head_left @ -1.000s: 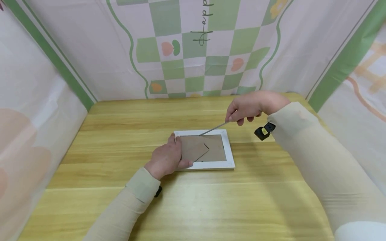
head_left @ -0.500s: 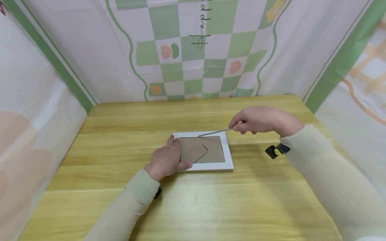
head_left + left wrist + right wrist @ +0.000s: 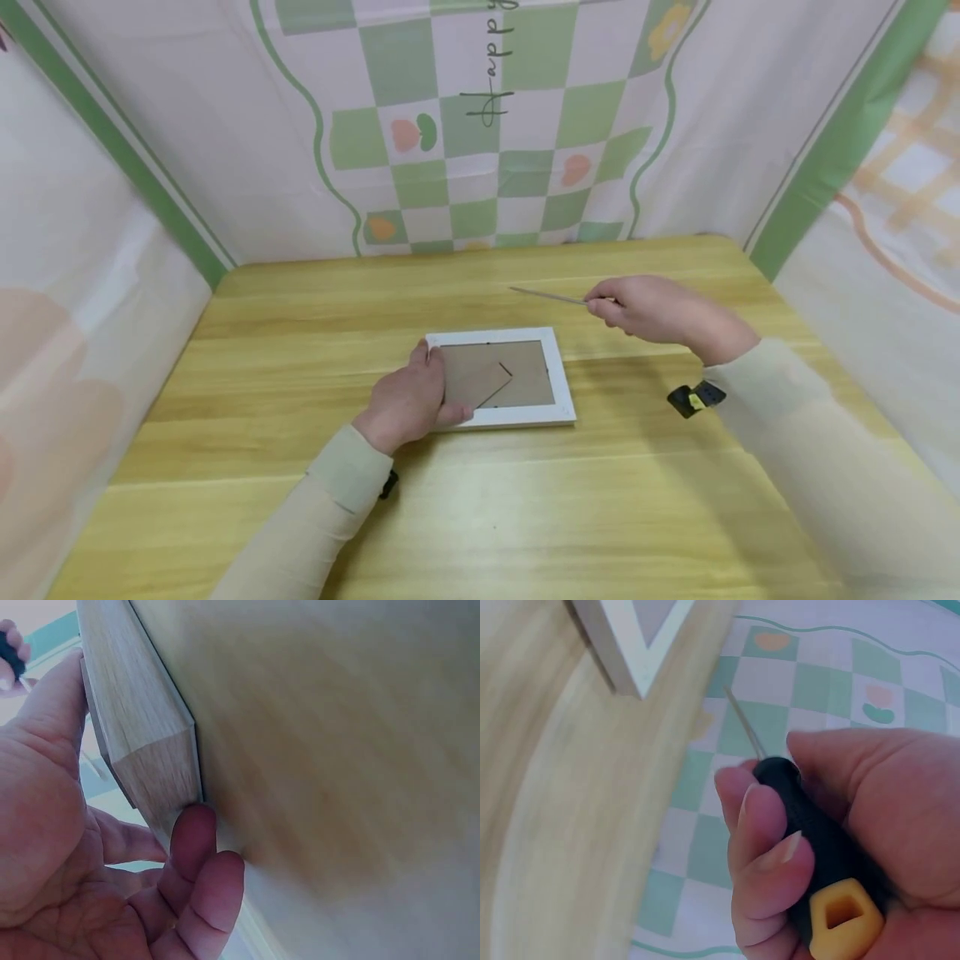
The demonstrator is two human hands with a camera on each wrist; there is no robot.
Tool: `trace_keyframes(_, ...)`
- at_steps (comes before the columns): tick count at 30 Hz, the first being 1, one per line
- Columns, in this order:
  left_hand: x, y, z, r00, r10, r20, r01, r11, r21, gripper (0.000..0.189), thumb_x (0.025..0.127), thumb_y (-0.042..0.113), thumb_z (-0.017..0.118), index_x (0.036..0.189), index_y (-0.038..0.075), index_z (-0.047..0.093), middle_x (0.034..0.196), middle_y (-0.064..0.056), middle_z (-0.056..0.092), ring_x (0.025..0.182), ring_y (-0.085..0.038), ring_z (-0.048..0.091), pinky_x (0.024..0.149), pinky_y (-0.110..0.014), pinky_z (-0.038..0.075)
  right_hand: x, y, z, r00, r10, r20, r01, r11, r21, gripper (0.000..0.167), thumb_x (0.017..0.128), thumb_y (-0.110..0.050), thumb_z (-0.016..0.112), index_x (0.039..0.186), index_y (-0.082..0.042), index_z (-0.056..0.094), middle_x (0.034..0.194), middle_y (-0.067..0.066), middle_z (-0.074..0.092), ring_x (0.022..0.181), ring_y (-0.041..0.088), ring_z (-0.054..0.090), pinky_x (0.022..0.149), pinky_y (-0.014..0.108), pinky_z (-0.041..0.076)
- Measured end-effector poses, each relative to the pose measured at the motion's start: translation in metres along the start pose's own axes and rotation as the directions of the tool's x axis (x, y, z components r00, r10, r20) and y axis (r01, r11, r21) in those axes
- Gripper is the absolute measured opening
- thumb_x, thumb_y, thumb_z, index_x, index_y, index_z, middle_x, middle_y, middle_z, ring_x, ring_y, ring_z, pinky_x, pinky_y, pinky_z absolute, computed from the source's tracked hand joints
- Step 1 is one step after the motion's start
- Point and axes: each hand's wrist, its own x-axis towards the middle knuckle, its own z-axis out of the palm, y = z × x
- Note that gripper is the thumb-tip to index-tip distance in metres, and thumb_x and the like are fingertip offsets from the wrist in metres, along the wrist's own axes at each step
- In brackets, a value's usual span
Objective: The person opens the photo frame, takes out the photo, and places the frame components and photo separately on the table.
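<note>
A white picture frame [image 3: 562, 375] lies on the table with its brown backing board [image 3: 480, 375] facing up. Small black tabs show along the board's edges, and dark lines mark a cut stand flap on it. My left hand [image 3: 408, 396] grips the frame's left end, thumb across the near border; in the left wrist view two fingertips [image 3: 193, 832] touch its side wall. My right hand [image 3: 652, 308] holds a screwdriver [image 3: 817, 817] by its black and yellow handle. The thin metal shaft points left, its tip in the air beyond the frame's far edge, apart from it.
The wood-grain table [image 3: 300, 333] reaches back to a hanging cloth [image 3: 472, 167] with green and white checks. Printed cloth also hangs at the left and right sides. A black wrist strap [image 3: 696, 400] sits at the right sleeve.
The screwdriver tip has lifted off the board's far edge and moved up and away from the frame. My left hand stays on the frame, and the head view has shifted slightly.
</note>
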Motion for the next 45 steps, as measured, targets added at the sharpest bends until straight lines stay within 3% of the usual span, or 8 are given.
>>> trace_keyframes(4,0.0,-0.001,0.001,1.0,-0.006,0.001,0.006,1.0,0.004,0.109,0.089,0.066,0.073,0.16,-0.006,0.031,0.168,-0.031,0.022,0.07,-0.024,0.063,0.05,-0.035,0.049,0.001,0.004,0.007,0.999,-0.002,-0.053,-0.001,0.999,-0.049,0.04,0.112,-0.023,0.044,0.139,0.002,0.06,0.105,0.011,0.069,0.088,0.023,0.06,0.083,0.047,0.051)
trace_keyframes(13,0.0,-0.001,0.001,1.0,-0.004,0.005,0.004,1.0,-0.011,0.109,0.089,0.065,0.072,0.161,-0.006,0.029,0.168,-0.03,0.022,0.071,-0.025,0.065,0.049,-0.033,0.048,0.005,0.013,0.02,0.992,0.029,-0.121,-0.043,0.992,-0.117,0.044,0.111,-0.017,0.036,0.143,0.007,0.055,0.136,0.029,0.063,0.128,0.047,0.059,0.106,0.063,0.046)
trace_keyframes(18,-0.001,-0.001,0.0,1.0,-0.005,0.002,0.005,1.0,-0.022,0.109,0.089,0.064,0.073,0.16,-0.006,0.029,0.168,-0.03,0.022,0.078,-0.028,0.067,0.05,-0.033,0.048,0.006,0.016,0.023,0.989,0.069,-0.129,-0.087,0.987,-0.139,0.046,0.111,-0.016,0.035,0.147,0.007,0.051,0.142,0.031,0.058,0.132,0.049,0.056,0.108,0.064,0.044)
trace_keyframes(23,-0.001,-0.001,0.0,1.0,-0.007,-0.003,0.007,1.0,-0.028,0.108,0.089,0.064,0.073,0.16,-0.006,0.03,0.168,-0.03,0.023,0.073,-0.026,0.065,0.049,-0.033,0.048,0.006,0.02,0.027,0.982,0.115,-0.15,-0.137,0.98,-0.143,0.045,0.11,-0.015,0.035,0.146,0.008,0.05,0.136,0.031,0.062,0.12,0.045,0.062,0.104,0.064,0.047)
trace_keyframes(30,-0.002,0.0,0.0,1.0,-0.011,-0.006,0.01,1.0,-0.022,0.109,0.089,0.064,0.073,0.16,-0.006,0.03,0.168,-0.03,0.023,0.07,-0.025,0.064,0.049,-0.033,0.047,0.005,0.028,0.034,0.968,0.174,-0.182,-0.204,0.966,-0.158,0.041,0.108,-0.011,0.032,0.135,0.011,0.053,0.099,0.02,0.067,0.088,0.034,0.063,0.086,0.058,0.053)
trace_keyframes(35,-0.002,0.0,0.0,1.0,-0.009,-0.01,0.009,1.0,-0.014,0.108,0.089,0.064,0.073,0.16,-0.006,0.03,0.168,-0.03,0.024,0.066,-0.024,0.062,0.048,-0.033,0.047,0.002,0.035,0.039,0.957,0.212,-0.2,-0.247,0.954,-0.168,0.037,0.106,-0.006,0.032,0.125,0.013,0.057,0.099,0.025,0.07,0.082,0.034,0.065,0.079,0.057,0.057)
trace_keyframes(40,-0.002,0.001,0.0,1.0,-0.012,-0.004,0.012,1.0,-0.014,0.107,0.09,0.064,0.072,0.16,-0.006,0.031,0.168,-0.029,0.023,0.064,-0.023,0.061,0.048,-0.033,0.047,0.0,0.038,0.044,0.946,0.266,-0.185,-0.295,0.943,-0.155,0.025,0.102,-0.002,0.039,0.115,0.01,0.056,0.092,0.025,0.066,0.075,0.034,0.063,0.062,0.048,0.056)
trace_keyframes(45,-0.003,0.001,-0.001,1.0,-0.01,-0.003,0.01,1.0,-0.016,0.107,0.09,0.064,0.072,0.16,-0.006,0.032,0.168,-0.029,0.023,0.062,-0.022,0.06,0.047,-0.032,0.047,-0.001,0.039,0.049,0.942,0.294,-0.162,-0.319,0.935,-0.157,0.014,0.098,0.001,0.044,0.104,0.007,0.055,0.088,0.024,0.064,0.076,0.036,0.063,0.058,0.046,0.055)
